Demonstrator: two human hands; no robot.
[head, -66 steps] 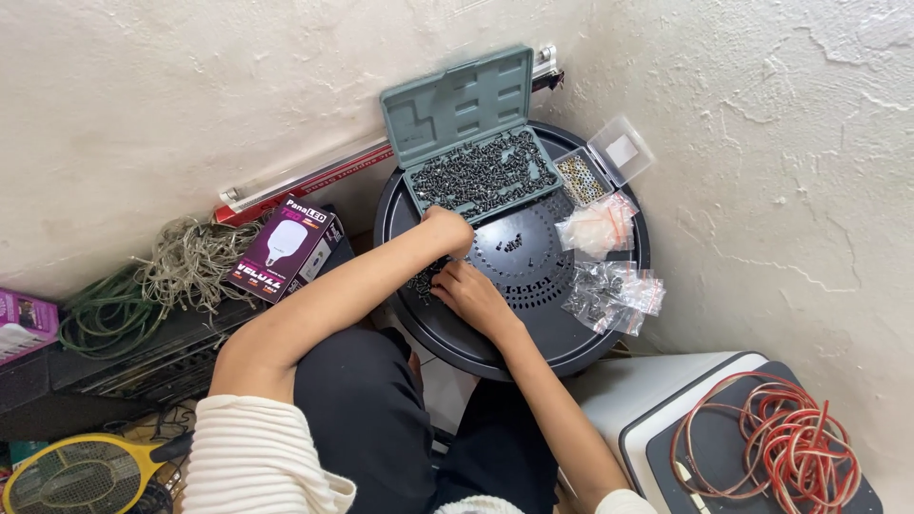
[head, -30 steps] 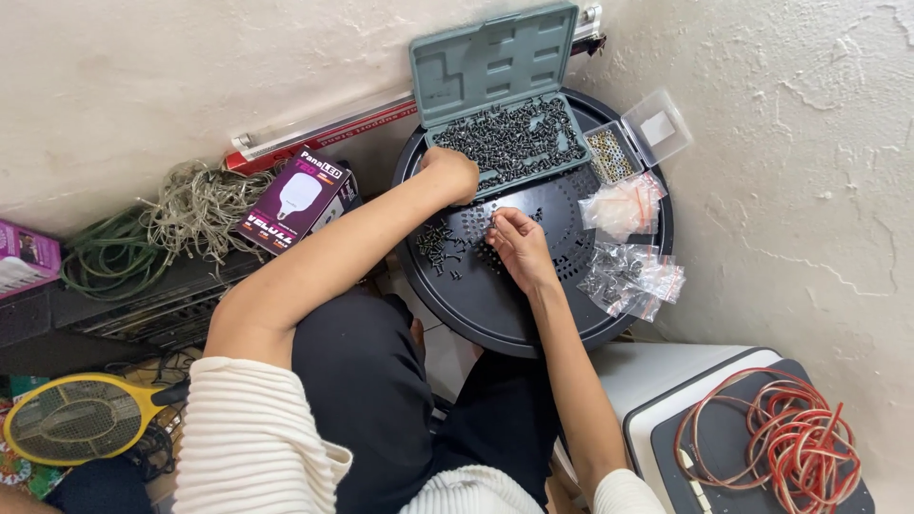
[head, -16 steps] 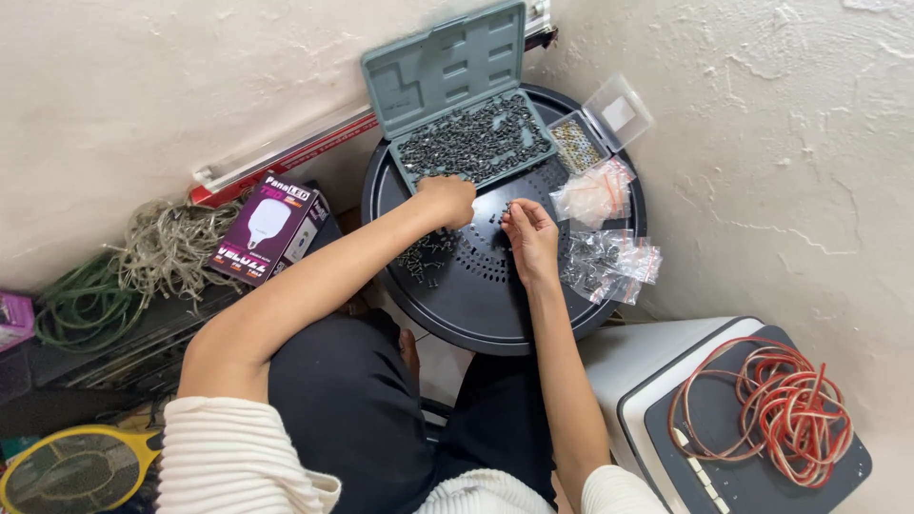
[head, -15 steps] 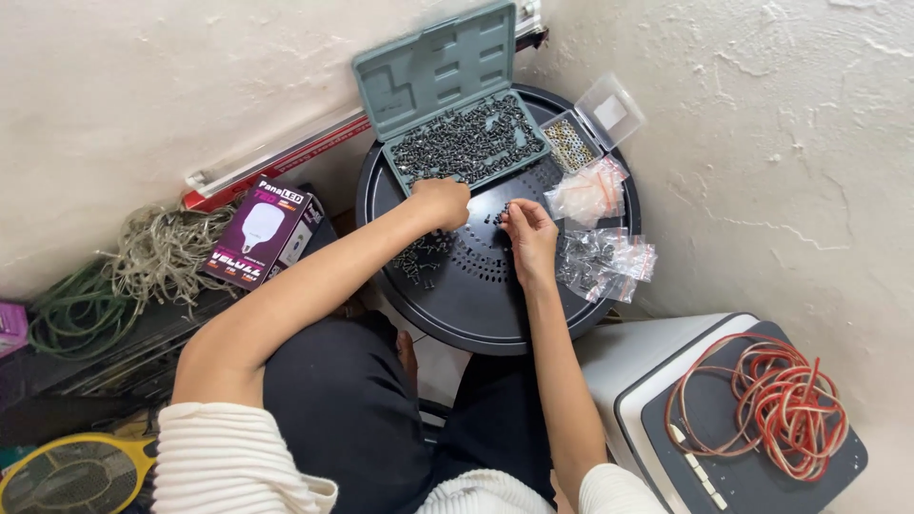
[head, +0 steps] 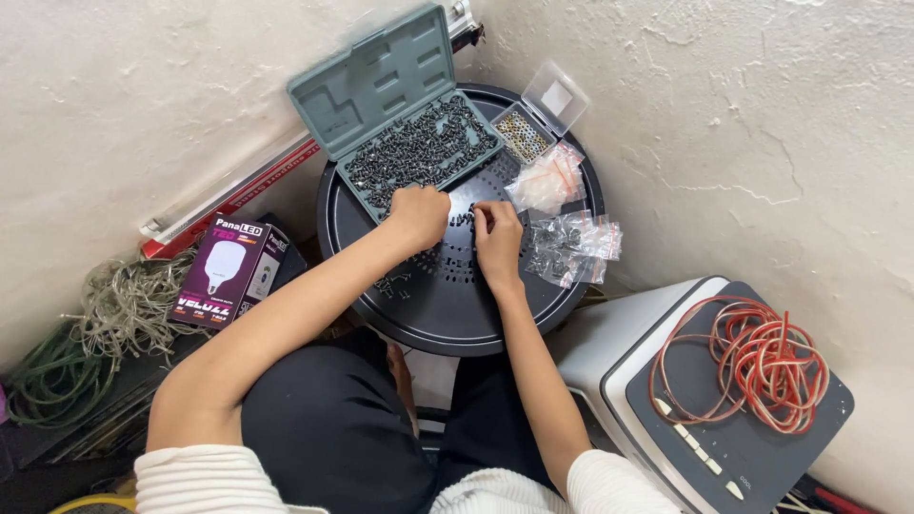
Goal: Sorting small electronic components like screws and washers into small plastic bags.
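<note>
**Small parts handled on a round worktop in a wall corner**

A black round worktop [head: 447,314] fills a rough plaster corner. The open grey-green case [head: 409,124], full of small dark parts, runs lower-left to upper-right, within reach. The left hand [head: 419,214] is closed at its edge; the right hand [head: 497,238] pinches something too small to tell.
</note>
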